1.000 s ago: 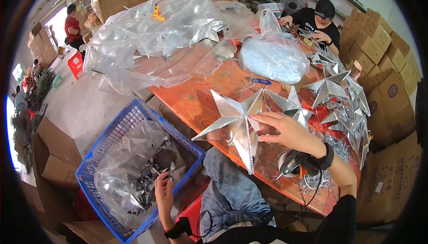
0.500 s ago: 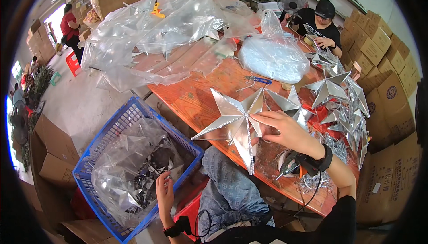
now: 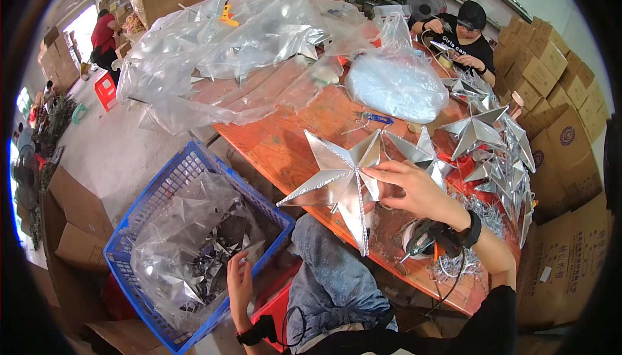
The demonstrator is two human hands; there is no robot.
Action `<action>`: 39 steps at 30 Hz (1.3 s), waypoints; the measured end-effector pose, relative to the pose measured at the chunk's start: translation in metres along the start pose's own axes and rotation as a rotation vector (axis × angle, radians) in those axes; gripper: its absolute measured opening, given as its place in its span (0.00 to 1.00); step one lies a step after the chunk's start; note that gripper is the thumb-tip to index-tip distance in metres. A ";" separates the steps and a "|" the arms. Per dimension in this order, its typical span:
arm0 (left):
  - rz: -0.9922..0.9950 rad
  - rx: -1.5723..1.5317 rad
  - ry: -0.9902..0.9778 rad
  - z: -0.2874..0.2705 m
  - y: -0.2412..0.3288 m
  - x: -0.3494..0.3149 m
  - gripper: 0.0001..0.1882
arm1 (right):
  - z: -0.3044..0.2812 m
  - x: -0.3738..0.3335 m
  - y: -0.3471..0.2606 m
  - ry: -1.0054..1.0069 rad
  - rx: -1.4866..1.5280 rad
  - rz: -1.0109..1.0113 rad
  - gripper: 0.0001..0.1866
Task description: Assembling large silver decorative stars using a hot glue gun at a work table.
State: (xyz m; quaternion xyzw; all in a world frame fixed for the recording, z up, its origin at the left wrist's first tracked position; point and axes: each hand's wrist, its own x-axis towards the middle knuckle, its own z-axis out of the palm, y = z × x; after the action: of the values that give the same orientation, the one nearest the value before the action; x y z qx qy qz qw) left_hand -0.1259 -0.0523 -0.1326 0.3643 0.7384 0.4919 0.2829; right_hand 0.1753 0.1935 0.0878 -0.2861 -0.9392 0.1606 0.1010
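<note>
Find the silver star [image 3: 346, 172] over the near edge of the surface [image 3: 285, 144], lower point jutting past that edge toward the lap [image 3: 340, 277]. Note the right hand [image 3: 414, 189] clamped on the star's right side, fingertips near the raised centre, thumb lower and partly hidden. See the left hand [image 3: 240, 284] at or just over the near-right rim of the blue basket [image 3: 138, 303], hard to tell which, fingers apart and loosely curled, with nothing visible in the grip.

To steady the star well, pinch lightly close to the centre, likely the stiffest part. Avoid squeezing the flat panels, probably thin enough to dent. Spare the glittery trim [image 3: 315, 186] along the ridges from rubbing. For a firmer hold, support the left point with the left hand. Turn the star clear of the second star [image 3: 420, 154], just behind, to prevent snagging. Mind the pointed tool [image 3: 421, 241] near the right wrist, possibly hot, and the loose silver strands [image 3: 466, 264] beside it.
</note>
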 end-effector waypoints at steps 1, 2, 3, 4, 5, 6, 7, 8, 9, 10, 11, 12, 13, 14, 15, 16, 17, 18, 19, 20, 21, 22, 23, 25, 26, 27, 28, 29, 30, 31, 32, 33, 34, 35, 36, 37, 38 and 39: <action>-0.004 0.002 -0.001 0.000 0.000 0.000 0.14 | 0.000 0.000 0.000 -0.004 -0.001 0.002 0.35; -0.008 0.003 -0.003 0.000 0.000 0.000 0.14 | 0.000 0.000 0.000 -0.008 -0.003 0.005 0.35; -0.012 0.005 -0.005 0.001 0.000 0.000 0.14 | -0.001 0.000 0.000 -0.012 -0.004 0.008 0.35; -0.018 0.003 -0.006 0.000 0.000 0.000 0.14 | -0.001 0.001 0.000 -0.014 -0.008 0.009 0.35; -0.023 0.001 -0.008 0.001 0.001 0.001 0.14 | -0.001 0.001 0.000 -0.015 -0.012 0.010 0.35; -0.029 -0.001 -0.011 0.001 0.002 0.001 0.14 | -0.001 0.001 0.000 -0.016 -0.016 0.012 0.35; -0.026 -0.003 -0.011 0.001 0.001 0.001 0.14 | -0.001 0.000 0.000 -0.015 -0.017 0.013 0.34; -0.024 -0.005 -0.012 0.001 0.000 0.000 0.14 | -0.001 0.000 -0.001 -0.015 -0.018 0.014 0.34; -0.022 -0.008 -0.013 0.002 -0.001 0.000 0.14 | -0.001 0.000 -0.001 -0.014 -0.018 0.015 0.34; -0.019 -0.007 -0.016 0.002 -0.001 0.001 0.14 | -0.001 0.000 -0.001 -0.012 -0.020 0.018 0.34; -0.017 -0.006 -0.019 0.003 -0.001 0.001 0.14 | -0.001 0.000 -0.001 -0.010 -0.021 0.021 0.34; -0.015 -0.005 -0.022 0.003 -0.001 0.002 0.14 | -0.001 -0.001 -0.001 -0.008 -0.022 0.024 0.34; -0.011 0.005 -0.024 0.004 -0.001 0.002 0.14 | 0.000 -0.001 0.000 -0.011 -0.021 0.022 0.34; -0.007 0.015 -0.026 0.004 0.000 0.002 0.14 | 0.000 0.000 0.002 -0.015 -0.021 0.019 0.35; -0.003 0.025 -0.028 0.004 0.000 0.002 0.14 | 0.001 0.000 0.003 -0.019 -0.019 0.017 0.36; -0.004 0.020 -0.027 0.004 0.000 0.002 0.14 | 0.002 -0.001 0.003 -0.002 -0.031 0.012 0.37; -0.005 0.015 -0.026 0.004 -0.001 0.002 0.14 | 0.003 -0.002 0.003 0.015 -0.042 0.007 0.38; -0.005 0.009 -0.025 0.004 -0.001 0.002 0.14 | 0.003 -0.003 0.003 0.032 -0.053 0.002 0.39; -0.007 0.011 -0.027 0.004 -0.002 0.002 0.14 | 0.005 -0.003 0.005 0.055 -0.015 0.015 0.40; -0.009 0.012 -0.029 0.004 -0.002 0.002 0.14 | 0.007 -0.003 0.006 0.077 0.023 0.028 0.41; -0.010 0.013 -0.030 0.004 -0.003 0.002 0.14 | 0.008 -0.004 0.006 0.100 0.060 0.041 0.41; -0.015 0.014 -0.028 0.003 -0.003 0.001 0.14 | 0.008 -0.004 0.006 0.083 0.061 0.059 0.41; -0.020 0.015 -0.026 0.002 -0.002 0.000 0.14 | 0.008 -0.005 0.006 0.067 0.061 0.078 0.42; -0.023 0.015 -0.019 0.002 -0.002 -0.002 0.13 | 0.006 -0.005 0.005 0.035 0.053 0.101 0.41; -0.022 0.014 -0.014 0.002 -0.001 -0.003 0.13 | 0.005 -0.005 0.005 0.019 0.044 0.106 0.40; -0.020 0.013 -0.010 0.002 -0.001 -0.003 0.13 | 0.004 -0.005 0.004 0.004 0.036 0.111 0.39; -0.019 0.006 -0.011 0.002 -0.003 -0.004 0.13 | 0.004 -0.005 0.005 0.011 0.038 0.089 0.38; -0.018 -0.001 -0.013 0.002 -0.007 -0.004 0.13 | 0.005 -0.006 0.006 0.018 0.040 0.068 0.37; -0.017 -0.008 -0.015 0.002 -0.009 -0.004 0.13 | 0.005 -0.006 0.007 0.025 0.042 0.046 0.37; -0.018 -0.004 -0.016 0.002 -0.010 -0.004 0.13 | 0.005 -0.006 0.006 0.025 0.045 0.058 0.36; -0.018 0.001 -0.018 0.003 -0.010 -0.004 0.13 | 0.005 -0.006 0.006 0.026 0.048 0.070 0.36; -0.018 0.006 -0.020 0.003 -0.010 -0.004 0.13 | 0.005 -0.007 0.005 0.027 0.050 0.083 0.35; -0.011 0.008 -0.017 0.003 -0.010 -0.004 0.13 | 0.005 -0.007 0.006 0.031 0.049 0.062 0.35; -0.004 0.010 -0.015 0.003 -0.010 -0.004 0.13 | 0.006 -0.006 0.006 0.035 0.048 0.041 0.34; 0.003 0.012 -0.012 0.003 -0.010 -0.004 0.13 | 0.007 -0.006 0.007 0.039 0.047 0.021 0.34; -0.003 0.012 -0.014 0.003 -0.010 -0.004 0.13 | 0.007 -0.007 0.007 0.060 0.046 -0.002 0.34; -0.009 0.013 -0.016 0.003 -0.009 -0.004 0.13 | 0.008 -0.007 0.007 0.081 0.045 -0.025 0.34; -0.015 0.014 -0.017 0.004 -0.009 -0.003 0.13 | 0.008 -0.007 0.007 0.102 0.045 -0.048 0.35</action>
State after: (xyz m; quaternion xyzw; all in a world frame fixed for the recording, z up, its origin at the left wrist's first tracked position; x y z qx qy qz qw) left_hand -0.1236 -0.0554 -0.1418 0.3647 0.7422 0.4814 0.2903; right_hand 0.1818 0.1928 0.0771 -0.2688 -0.9356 0.1644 0.1593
